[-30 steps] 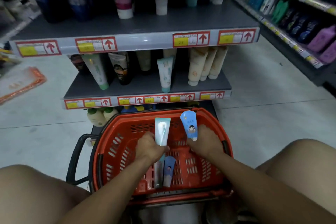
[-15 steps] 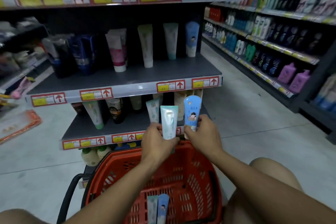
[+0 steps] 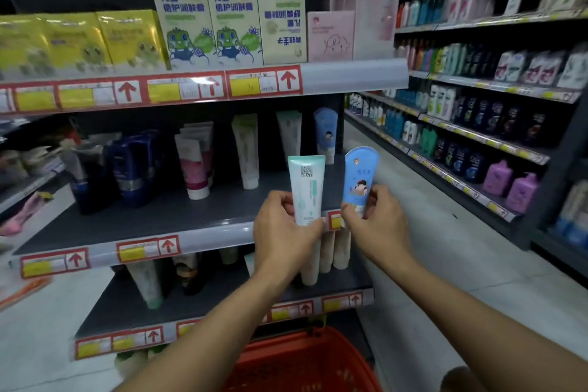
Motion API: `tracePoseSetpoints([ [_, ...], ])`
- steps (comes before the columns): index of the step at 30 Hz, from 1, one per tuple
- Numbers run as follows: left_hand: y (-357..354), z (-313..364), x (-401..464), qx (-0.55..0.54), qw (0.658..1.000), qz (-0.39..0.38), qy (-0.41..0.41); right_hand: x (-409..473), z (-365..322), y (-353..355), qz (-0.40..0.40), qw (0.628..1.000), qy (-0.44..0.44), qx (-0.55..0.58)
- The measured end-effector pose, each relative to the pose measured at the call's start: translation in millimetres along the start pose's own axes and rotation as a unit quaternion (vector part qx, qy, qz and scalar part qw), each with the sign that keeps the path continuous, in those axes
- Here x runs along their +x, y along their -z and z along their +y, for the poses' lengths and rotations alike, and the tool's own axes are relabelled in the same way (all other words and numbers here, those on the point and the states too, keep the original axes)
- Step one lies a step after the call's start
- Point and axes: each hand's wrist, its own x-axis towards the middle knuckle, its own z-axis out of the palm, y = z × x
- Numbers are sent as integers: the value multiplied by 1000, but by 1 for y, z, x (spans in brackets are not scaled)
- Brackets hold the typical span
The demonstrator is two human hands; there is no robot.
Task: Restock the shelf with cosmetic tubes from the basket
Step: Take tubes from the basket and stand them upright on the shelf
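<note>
both hands raised to shelf [image 3: 133, 226] | left hand [image 3: 280, 234] fingers clamp 1 mint tube [image 3: 307, 189] | right hand [image 3: 377, 226] 1 blue tube [image 3: 359, 181]

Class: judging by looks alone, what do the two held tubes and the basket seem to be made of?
Mint-white tube: likely soft plastic, satin sheen, flat crimped top. Blue tube: likely the same plastic, printed with a cartoon figure, rounded crimp. Red basket: apparently rigid moulded plastic, with a slotted wall.

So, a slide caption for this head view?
Two hands raise a mint-white tube and a blue cartoon tube toward the grey shelf.
</note>
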Motion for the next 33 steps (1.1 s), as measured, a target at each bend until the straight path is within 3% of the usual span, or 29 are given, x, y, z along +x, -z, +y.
tracePoseSetpoints([
  [10,-27,11,78,48,998,31,-36,67,4,-22,8,1000,19,-16],
  [18,-46,-4,98,72,997,7,2,84,19,-43,-17,998,37,-37],
  [22,-50,-13,95,100,995,-1,7,84,25,-45,-15,993,34,-112],
  [25,-53,-17,96,124,992,-3,21,88,26,-44,-43,981,28,-189],
  [33,-64,-8,129,172,981,-16,84,134,13,-52,-144,964,-23,-220],
])
